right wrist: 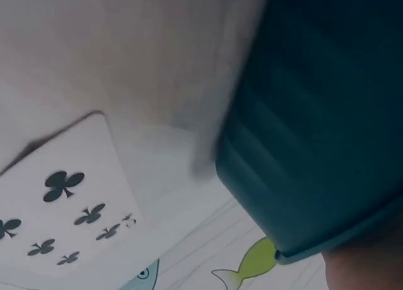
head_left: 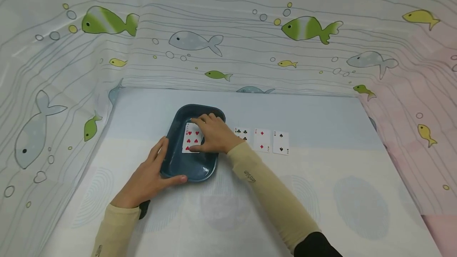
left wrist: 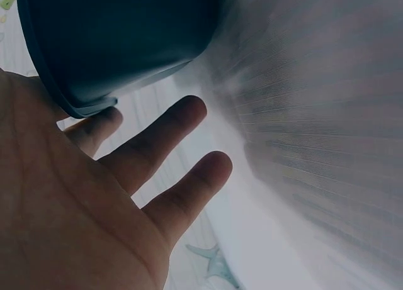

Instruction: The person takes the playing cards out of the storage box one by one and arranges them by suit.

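A dark blue rectangular tray (head_left: 192,173) sits left of the middle of the table. My left hand (head_left: 150,175) rests against its left side and near corner, fingers mostly straight; the left wrist view shows the palm beside the tray wall (left wrist: 126,44). Inside the tray, my right hand (head_left: 216,132) spans a hearts playing card (head_left: 192,136), its thumb at the card's near edge and a finger at the far edge. The hand covers the card's right part. In the right wrist view the tray's outer wall (right wrist: 302,133) hides most of this hand.
Right of the tray lie a clubs card (head_left: 241,132), partly behind the right hand, a two of diamonds (head_left: 262,140) and a two of spades (head_left: 281,142), side by side. A pale cloth (head_left: 321,169) covers the table. Fish-printed sheets (head_left: 250,39) rise behind and at the sides.
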Tool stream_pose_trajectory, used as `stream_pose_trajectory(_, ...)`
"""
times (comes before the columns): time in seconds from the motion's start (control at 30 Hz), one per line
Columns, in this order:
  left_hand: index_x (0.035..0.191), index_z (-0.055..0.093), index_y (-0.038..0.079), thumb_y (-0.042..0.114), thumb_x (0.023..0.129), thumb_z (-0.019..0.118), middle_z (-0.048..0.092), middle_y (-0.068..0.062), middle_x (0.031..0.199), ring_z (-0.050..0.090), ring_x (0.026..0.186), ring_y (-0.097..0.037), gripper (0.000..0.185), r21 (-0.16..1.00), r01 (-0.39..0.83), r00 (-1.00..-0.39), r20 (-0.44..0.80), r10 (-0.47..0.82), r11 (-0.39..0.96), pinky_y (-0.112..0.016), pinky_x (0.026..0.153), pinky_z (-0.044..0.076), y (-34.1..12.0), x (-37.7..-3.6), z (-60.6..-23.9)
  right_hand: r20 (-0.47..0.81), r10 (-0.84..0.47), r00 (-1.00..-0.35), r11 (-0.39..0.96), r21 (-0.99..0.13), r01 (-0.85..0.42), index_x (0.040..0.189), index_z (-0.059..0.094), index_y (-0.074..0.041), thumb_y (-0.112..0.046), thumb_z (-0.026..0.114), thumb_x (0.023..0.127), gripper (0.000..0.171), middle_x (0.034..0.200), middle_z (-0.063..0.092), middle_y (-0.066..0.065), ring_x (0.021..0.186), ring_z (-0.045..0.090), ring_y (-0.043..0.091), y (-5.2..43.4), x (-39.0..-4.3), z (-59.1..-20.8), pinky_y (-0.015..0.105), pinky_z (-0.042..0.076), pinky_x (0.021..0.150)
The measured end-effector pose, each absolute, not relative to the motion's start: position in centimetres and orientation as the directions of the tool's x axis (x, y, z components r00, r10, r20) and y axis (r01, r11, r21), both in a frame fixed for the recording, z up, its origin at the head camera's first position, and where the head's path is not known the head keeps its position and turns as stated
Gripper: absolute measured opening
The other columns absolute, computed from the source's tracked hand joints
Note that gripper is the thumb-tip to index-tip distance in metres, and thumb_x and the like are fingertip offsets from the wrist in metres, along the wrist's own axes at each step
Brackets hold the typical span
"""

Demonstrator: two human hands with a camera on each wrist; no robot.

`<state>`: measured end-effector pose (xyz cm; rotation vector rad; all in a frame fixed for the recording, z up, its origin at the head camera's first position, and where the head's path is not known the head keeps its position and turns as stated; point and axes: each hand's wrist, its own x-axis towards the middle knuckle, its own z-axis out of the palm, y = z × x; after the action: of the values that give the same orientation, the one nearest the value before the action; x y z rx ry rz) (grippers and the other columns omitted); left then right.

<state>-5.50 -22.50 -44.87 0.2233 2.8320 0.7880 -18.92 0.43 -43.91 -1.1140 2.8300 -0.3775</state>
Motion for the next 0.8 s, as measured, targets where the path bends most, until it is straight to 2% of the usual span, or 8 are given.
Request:
stream_pose_trajectory(0.23,0.164,-0.006,0.019,0.078,0.076,0.069,-0.005,-0.002,0.17,0.033,0.142,-0.049,0.129,0.534,0.095,-0.967,-0.15,0.205,0.84,-0.069,0.106,0.035,-22.5,-5.6,-44.8,-0.007,-0.678,-0.735,0.725,-0.173,-0.667,0.153,0.044,-0.02,-0.073,0.068,0.081,0.093,0.146,0.05,0.002,0.13,0.042,0.02,0.1,-18.8,-45.1,0.039,0.034,0.112)
stream_pose_trajectory(0.53,0.164,-0.005,0.019,0.078,0.075,0.07,-0.004,-0.002,0.17,0.031,0.144,-0.048,0.131,0.537,0.085,-0.968,-0.156,0.198,0.839,-0.068,0.108,0.033,-22.4,-5.6,-44.7,-0.03,-0.664,-0.747,0.747,-0.065,-0.661,0.151,0.047,-0.021,-0.075,0.068,0.079,0.093,0.139,0.054,-0.001,0.12,0.044,0.019,-0.3,-18.8,-45.6,0.036,0.036,0.106)
stream_pose_trajectory(0.8,0.164,-0.006,0.019,0.076,0.076,0.071,-0.005,-0.002,0.17,0.03,0.144,-0.048,0.13,0.54,0.075,-0.967,-0.166,0.193,0.839,-0.069,0.108,0.033,-22.4,-5.6,-44.6,-0.057,-0.66,-0.749,0.75,-0.015,-0.661,0.151,0.047,-0.021,-0.075,0.069,0.079,0.093,0.138,0.054,-0.001,0.123,0.046,0.02,-0.5,-18.8,-45.6,0.037,0.038,0.106)
